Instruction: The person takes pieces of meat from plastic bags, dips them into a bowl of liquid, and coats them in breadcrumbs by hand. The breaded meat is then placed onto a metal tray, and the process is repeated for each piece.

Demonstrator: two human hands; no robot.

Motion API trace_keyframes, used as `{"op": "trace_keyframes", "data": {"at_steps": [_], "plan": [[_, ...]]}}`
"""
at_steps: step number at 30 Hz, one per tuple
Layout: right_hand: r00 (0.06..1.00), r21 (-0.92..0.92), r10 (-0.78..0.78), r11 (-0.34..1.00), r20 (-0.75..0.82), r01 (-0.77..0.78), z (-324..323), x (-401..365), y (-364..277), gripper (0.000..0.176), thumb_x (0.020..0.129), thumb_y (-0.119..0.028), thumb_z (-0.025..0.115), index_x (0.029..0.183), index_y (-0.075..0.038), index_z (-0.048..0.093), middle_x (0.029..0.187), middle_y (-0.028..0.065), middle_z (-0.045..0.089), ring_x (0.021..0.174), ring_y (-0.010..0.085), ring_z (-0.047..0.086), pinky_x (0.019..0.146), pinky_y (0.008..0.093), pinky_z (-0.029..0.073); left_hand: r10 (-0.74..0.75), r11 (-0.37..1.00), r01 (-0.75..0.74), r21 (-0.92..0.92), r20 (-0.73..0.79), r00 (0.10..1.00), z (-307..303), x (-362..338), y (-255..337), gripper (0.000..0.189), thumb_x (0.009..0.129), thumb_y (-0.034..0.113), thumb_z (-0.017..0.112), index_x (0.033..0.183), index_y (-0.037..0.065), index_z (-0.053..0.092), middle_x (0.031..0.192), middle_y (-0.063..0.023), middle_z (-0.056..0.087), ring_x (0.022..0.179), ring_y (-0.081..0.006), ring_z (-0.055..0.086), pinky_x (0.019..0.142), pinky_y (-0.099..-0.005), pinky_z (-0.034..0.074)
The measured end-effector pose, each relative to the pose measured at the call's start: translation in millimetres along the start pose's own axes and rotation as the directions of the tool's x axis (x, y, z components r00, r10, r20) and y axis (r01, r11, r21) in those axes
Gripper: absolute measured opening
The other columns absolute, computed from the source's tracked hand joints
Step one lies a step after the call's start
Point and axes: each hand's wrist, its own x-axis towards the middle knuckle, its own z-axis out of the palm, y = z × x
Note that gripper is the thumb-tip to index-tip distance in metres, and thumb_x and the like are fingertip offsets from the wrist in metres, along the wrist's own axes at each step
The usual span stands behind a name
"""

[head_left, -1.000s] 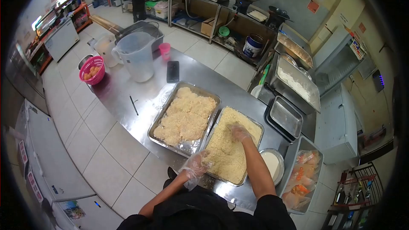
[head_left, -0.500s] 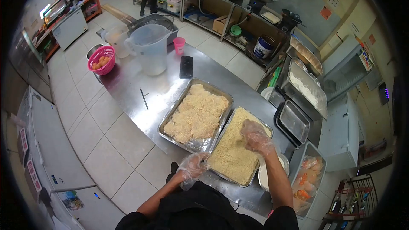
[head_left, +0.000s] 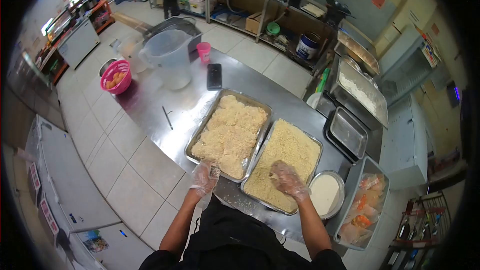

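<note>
The left hand [head_left: 205,177], in a clear plastic glove, rests loosely open on the near corner of the tray of breaded pieces [head_left: 239,171]. The gloved right hand [head_left: 287,180] curls down into the breadcrumb tray [head_left: 259,158] just beside it on the steel tabletop [head_left: 150,100] — whether it grips anything I cannot tell. A bowl of batter [head_left: 326,195] sits just right of it.
</note>
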Motion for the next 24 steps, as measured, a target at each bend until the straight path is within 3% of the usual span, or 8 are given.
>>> {"op": "trace_keyframes", "data": {"at_steps": [4,9,12,14,17,19,23,24], "plan": [[0.97,0.117,0.195,0.977,-0.143,-0.179,-16.1,-60.5,21.7,0.02,0.077,-0.012,0.065,0.094,-0.008,0.058,0.098,0.0144,0.055,0.1,0.0314,0.054,0.084,0.0424,0.046,0.194,0.958,-0.211,0.196,0.102,0.976,30.9,32.4,29.7,0.064,0.08,0.018,0.065,0.138,0.005,0.039,0.133,-0.0223,0.045,0.124,-0.0387,0.043,0.103,-0.0451,0.035],[0.868,0.1,0.392,0.919,-0.305,-0.38,-32.7,-173.0,54.7,0.022,0.086,-0.023,0.059,0.1,-0.006,0.059,0.106,0.0139,0.056,0.105,0.0338,0.052,0.095,0.0435,0.042,-0.065,0.735,-0.318,0.599,0.529,0.846,85.7,76.9,48.2,0.104,0.073,0.048,0.063,0.15,0.004,0.01,0.157,-0.0183,0.005,0.145,-0.0372,-0.002,0.112,-0.0588,0.008],[0.733,0.13,0.627,0.776,-0.263,-0.617,-98.9,-250.6,36.9,0.032,0.087,-0.027,0.058,0.111,-0.006,0.057,0.116,0.0151,0.057,0.115,0.0308,0.051,0.101,0.0414,0.039,-0.066,0.75,-0.322,0.577,0.55,0.832,93.1,81.9,34.7,0.107,0.071,0.045,0.063,0.15,0.003,0.005,0.157,-0.0205,0.001,0.145,-0.0383,-0.004,0.111,-0.0605,0.005],[0.601,0.088,0.676,0.692,-0.426,-0.716,-107.1,-314.5,53.2,0.027,0.087,-0.024,0.06,0.107,-0.006,0.058,0.11,0.015,0.06,0.106,0.0303,0.056,0.094,0.0406,0.044,0.566,0.34,-0.678,0.651,0.434,0.701,131.3,96.8,-82.9,0.102,0.077,0.046,0.059,0.15,0.003,0.003,0.157,-0.0185,0.0,0.145,-0.0383,-0.003,0.111,-0.0617,0.005],[0.387,0.231,0.727,0.591,-0.567,-0.773,-128.1,-389.3,53.0,0.021,0.085,-0.015,0.062,0.103,-0.005,0.061,0.103,0.0133,0.062,0.094,0.0305,0.061,0.086,0.0393,0.048,-0.181,0.681,-0.262,0.683,0.504,0.844,75.0,79.1,58.0,0.101,0.08,0.052,0.057,0.15,0.004,0.002,0.157,-0.0186,0.0,0.144,-0.0376,-0.006,0.114,-0.0565,0.005],[0.14,0.458,0.839,0.417,-0.525,-0.785,-145.5,-403.5,51.5,0.019,0.084,-0.011,0.062,0.101,-0.004,0.062,0.1,0.0125,0.063,0.09,0.0305,0.061,0.084,0.0385,0.049,-0.314,0.636,-0.232,0.736,0.522,0.793,72.4,65.5,94.9,0.099,0.082,0.052,0.056,0.151,0.005,0.003,0.157,-0.0187,0.002,0.145,-0.0369,-0.003,0.113,-0.0569,0.008],[0.297,0.338,0.778,0.537,-0.554,-0.773,-169.0,-402.2,58.2,0.029,0.088,-0.021,0.061,0.109,-0.001,0.06,0.098,0.0133,0.065,0.088,0.026,0.062,0.08,0.0348,0.05,-0.108,0.664,-0.393,0.636,0.601,0.792,96.5,79.1,7.3,0.079,0.088,0.048,0.047,0.147,0.002,0.023,0.157,-0.0182,0.002,0.144,-0.0385,-0.004,0.111,-0.063,0.008],[0.304,0.315,0.785,0.523,-0.54,-0.792,-170.4,-408.2,64.5,0.031,0.088,-0.024,0.061,0.11,-0.001,0.06,0.098,0.0132,0.065,0.088,0.025,0.062,0.08,0.034,0.05,-0.053,0.575,-0.477,0.665,0.612,0.789,92.4,79.5,11.5,0.075,0.089,0.045,0.048,0.146,0.002,0.025,0.153,-0.0233,0.015,0.14,-0.0426,0.016,0.107,-0.0615,0.025]]}}
